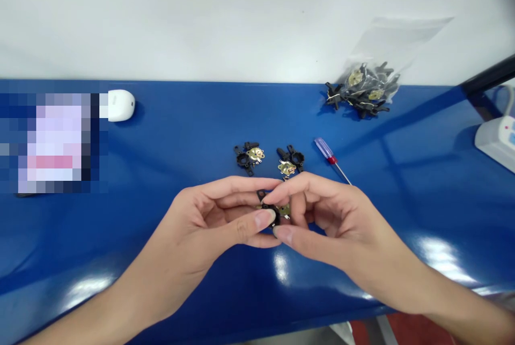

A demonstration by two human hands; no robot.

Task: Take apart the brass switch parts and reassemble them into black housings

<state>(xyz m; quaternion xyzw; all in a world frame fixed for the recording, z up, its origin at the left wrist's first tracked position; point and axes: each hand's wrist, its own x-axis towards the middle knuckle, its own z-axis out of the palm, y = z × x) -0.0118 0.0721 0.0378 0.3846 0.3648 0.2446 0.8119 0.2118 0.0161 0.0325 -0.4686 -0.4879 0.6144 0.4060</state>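
Over the blue table, my left hand [217,219] pinches a small black plastic housing [277,217] between thumb and fingers. My right hand [332,221] closes on the same housing from the other side, its thumb at the lower edge and index finger at the upper edge. A brass-coloured plate [285,210] shows beside the housing, partly hidden by fingers. Just beyond my hands lie two groups of similar parts: a black housing [242,160] with a brass plate [255,154], and another black housing [298,159] with a brass plate [287,168].
A screwdriver [324,149] with a purple and red handle lies beyond my right hand. Farther back, a clear plastic bag [376,85] holds several black and brass parts. A white case [121,105] and a pixelated screen [58,141] are at left, a white device [497,138] at far right.
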